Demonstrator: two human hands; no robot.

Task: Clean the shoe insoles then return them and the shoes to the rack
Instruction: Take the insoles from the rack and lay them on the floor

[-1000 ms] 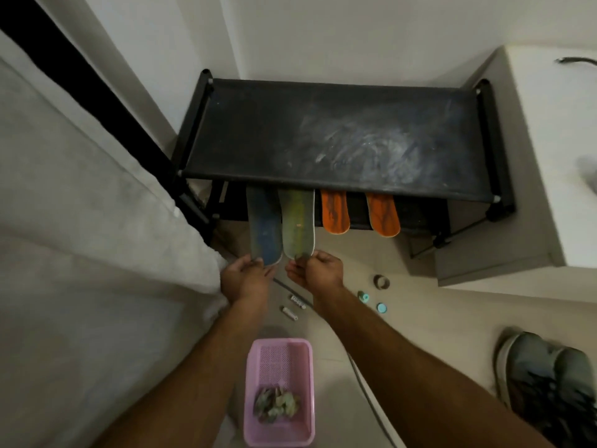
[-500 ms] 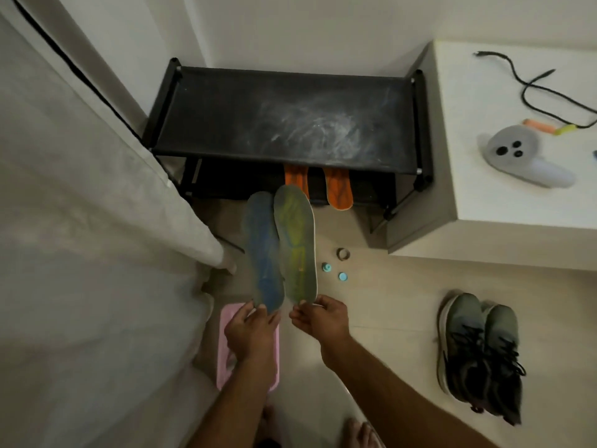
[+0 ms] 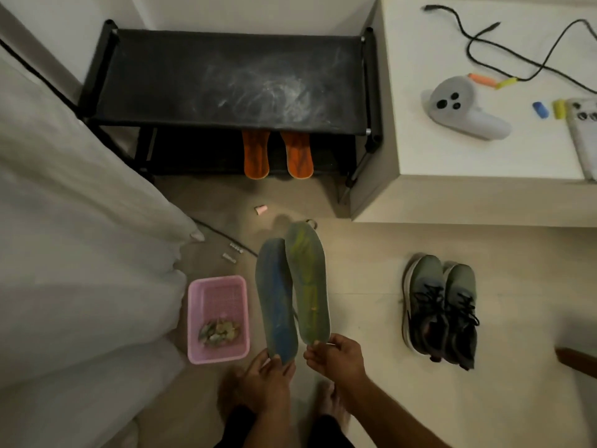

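Floor (image 3: 371,260): pale beige tile, smooth, fills the lower and right part of the view; white walls meet in the corner behind the rack

Bed (image 3: 64,237): white sheet-covered mattress, fills the left side, its corner near the pink basket

White worktop (image 3: 484,150): box-shaped, matte, upper right, standing just beside the rack's right end. On it: a black cable (image 3: 517,56), a grey handheld controller (image 3: 458,106), small orange, yellow and blue pieces, too small to identify

Black shoe rack (image 3: 226,79): two-tier, fabric shelves on a tube frame, against the back wall. Top shelf shows whitish dusty smears. Lower shelf holds a pair of orange insoles (image 3: 277,153), heels sticking out toward the front

Pair of grey-green lace-up shoes (image 3: 441,308): side by side on the floor, right of centre, well apart from the rack

Pink perforated plastic basket (image 3: 218,318): on the floor beside the bed, a small heap of crumpled greenish material in its near end

Blue-tinted grey insole (image 3: 274,302): held above the floor, heel end pinched by the left hand (image 3: 268,376)
Yellow-green-tinted grey insole (image 3: 307,286): just beside the blue one, edges overlapping near the toe, heel end pinched by the right hand (image 3: 339,357)
Both insoles are off the rack, toes pointing toward it

Small floor items: pink cone-shaped piece (image 3: 260,209) in front of the rack; two small white plugs (image 3: 232,252) near a dark cord; the person's bare feet at the bottom edge, blurred
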